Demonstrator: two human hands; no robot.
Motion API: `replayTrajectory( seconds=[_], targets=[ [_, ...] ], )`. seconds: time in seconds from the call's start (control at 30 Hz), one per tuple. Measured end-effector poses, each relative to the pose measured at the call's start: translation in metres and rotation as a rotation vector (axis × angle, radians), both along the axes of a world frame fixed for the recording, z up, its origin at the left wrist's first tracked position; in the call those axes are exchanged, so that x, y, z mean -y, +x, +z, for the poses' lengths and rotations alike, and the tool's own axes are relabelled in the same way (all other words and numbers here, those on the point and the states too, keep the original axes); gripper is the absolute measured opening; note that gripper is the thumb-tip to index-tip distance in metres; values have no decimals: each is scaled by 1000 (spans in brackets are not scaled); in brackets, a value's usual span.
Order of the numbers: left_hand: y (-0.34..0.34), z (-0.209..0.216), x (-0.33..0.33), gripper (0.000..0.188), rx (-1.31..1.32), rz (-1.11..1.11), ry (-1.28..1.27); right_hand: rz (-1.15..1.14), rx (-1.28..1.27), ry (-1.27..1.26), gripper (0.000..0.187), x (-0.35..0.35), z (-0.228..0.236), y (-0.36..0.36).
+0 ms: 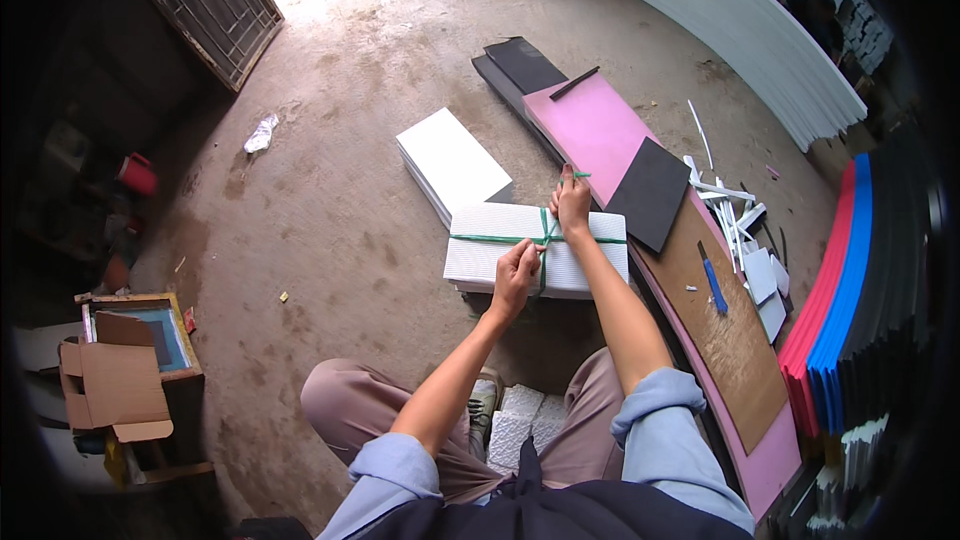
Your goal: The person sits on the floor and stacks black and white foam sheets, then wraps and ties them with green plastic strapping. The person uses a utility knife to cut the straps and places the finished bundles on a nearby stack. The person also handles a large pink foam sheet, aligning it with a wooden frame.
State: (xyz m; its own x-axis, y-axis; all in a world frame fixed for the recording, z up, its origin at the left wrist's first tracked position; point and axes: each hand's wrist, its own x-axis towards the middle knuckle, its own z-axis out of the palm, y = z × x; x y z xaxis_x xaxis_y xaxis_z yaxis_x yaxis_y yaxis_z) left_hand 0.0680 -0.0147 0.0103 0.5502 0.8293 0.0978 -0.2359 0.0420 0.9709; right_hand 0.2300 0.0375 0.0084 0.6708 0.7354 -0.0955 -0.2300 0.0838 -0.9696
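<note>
A bundle of white ribbed sheets (590,252) lies in front of me, with green strapping (490,238) run around it lengthwise and crosswise. The bands cross near the middle of its top. My left hand (515,280) is closed on the strapping at the near side of the crossing. Just beyond, my right hand (572,208) grips the strapping too, and a short green end sticks out past its fingers. Between the two hands the strap looks drawn together. Touching the bundle's far left side is a stack of white sheets (452,160).
To the right, a brown board (735,340) on pink and black sheets carries a blue-handled cutter knife (714,285). White offcuts (735,215) lie beyond it. Red, blue and black sheets (838,290) stand at the far right. An open cardboard box (125,380) sits at the left.
</note>
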Motion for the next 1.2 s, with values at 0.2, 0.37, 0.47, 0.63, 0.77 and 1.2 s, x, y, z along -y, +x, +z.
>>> replayTrajectory(
  seconds=[0.2,0.37,0.47,0.63,0.77,1.2],
  targets=[
    [-12,1,29,18,-144,110,218,-68,34,-94,32,-14,-1,8],
    [-10,6,41,16,-121,125,218,-161,42,-171,31,-22,-1,9],
    [-11,10,45,15,-117,140,204,-169,-59,-154,32,-22,10,6],
    [-11,11,47,15,-108,145,222,-186,-60,-130,34,-23,8,7],
    [-12,5,49,19,-128,177,171,-159,-13,-137,36,-23,12,2],
    [-13,27,21,27,-384,301,233,359,531,-258,44,81,79,38]
  ],
)
